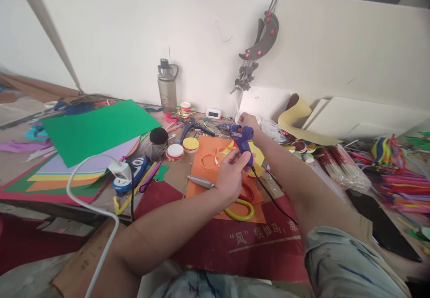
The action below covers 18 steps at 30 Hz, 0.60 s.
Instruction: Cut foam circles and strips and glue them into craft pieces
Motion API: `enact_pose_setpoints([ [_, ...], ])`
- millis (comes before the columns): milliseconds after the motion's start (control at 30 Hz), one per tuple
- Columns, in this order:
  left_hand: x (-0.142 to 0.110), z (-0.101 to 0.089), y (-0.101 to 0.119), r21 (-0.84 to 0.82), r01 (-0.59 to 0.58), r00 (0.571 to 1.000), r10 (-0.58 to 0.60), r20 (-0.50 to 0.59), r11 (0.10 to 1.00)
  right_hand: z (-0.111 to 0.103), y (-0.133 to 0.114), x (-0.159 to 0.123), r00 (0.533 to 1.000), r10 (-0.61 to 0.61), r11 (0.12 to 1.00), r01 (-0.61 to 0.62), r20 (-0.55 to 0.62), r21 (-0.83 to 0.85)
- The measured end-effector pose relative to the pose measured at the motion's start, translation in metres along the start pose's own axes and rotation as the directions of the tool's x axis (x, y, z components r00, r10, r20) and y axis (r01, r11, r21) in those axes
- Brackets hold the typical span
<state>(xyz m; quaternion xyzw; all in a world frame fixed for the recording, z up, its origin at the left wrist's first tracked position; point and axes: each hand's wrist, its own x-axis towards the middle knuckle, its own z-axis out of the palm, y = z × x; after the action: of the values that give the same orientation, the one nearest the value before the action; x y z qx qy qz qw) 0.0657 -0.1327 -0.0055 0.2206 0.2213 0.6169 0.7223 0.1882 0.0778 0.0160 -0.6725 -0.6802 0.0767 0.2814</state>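
My left hand (231,175) is wrapped round the handle of a blue glue gun (244,143), its nozzle pointing left and its black cord running down to the right. Just behind the gun, my right hand (249,121) reaches far forward, its fingers closed at a thin, whitish, upright stick (238,105); the fingertips are partly hidden. Below my left hand lie scissors (243,210) with red and yellow-green handles, on orange paper (204,146). Cut orange and yellow paper pieces are partly covered by the gun and my left hand.
Green sheet (101,128) tops stacked coloured paper at left. A bottle (167,87) stands by the wall. Round containers (174,151), a power strip (136,172) and white cable (72,177) lie left of centre. A black phone (383,224) and pipe-cleaner bundles (408,186) lie right.
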Motion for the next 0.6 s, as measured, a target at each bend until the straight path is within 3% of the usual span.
enact_pose_setpoints([
  [133, 0.002, -0.001, -0.003, -0.016, 0.045, 0.999, -0.045, -0.006, 0.999, -0.037, 0.003, -0.032, 0.995, 0.046, 0.982, -0.029, -0.088, 0.187],
  [200, 0.002, -0.001, -0.005, -0.011, 0.065, 0.997, -0.065, 0.028, 0.998, -0.053, 0.006, -0.058, 0.987, 0.075, 0.878, 0.003, -0.144, 0.478],
  [267, 0.002, -0.002, -0.007, 0.001, 0.075, 0.995, -0.075, 0.063, 0.997, -0.069, 0.01, -0.087, 0.972, 0.087, 0.768, 0.075, -0.22, 0.635],
  [333, 0.002, -0.003, -0.007, 0.016, 0.087, 0.993, -0.088, 0.074, 0.996, -0.082, 0.012, -0.118, 0.93, 0.084, 0.728, 0.188, -0.357, 0.66],
  [433, 0.004, -0.004, -0.006, 0.035, 0.101, 0.991, -0.104, 0.089, 0.994, -0.094, 0.006, -0.162, 0.829, 0.075, 0.686, 0.361, -0.554, 0.632],
  [500, 0.005, -0.004, -0.005, 0.053, 0.099, 0.988, -0.104, 0.114, 0.994, -0.094, -0.003, -0.185, 0.769, 0.049, 0.655, 0.457, -0.637, 0.602],
  [600, 0.005, -0.004, -0.002, 0.084, 0.088, 0.984, -0.099, 0.147, 0.993, -0.088, -0.017, -0.205, 0.716, 0.034, 0.645, 0.517, -0.697, 0.563],
])
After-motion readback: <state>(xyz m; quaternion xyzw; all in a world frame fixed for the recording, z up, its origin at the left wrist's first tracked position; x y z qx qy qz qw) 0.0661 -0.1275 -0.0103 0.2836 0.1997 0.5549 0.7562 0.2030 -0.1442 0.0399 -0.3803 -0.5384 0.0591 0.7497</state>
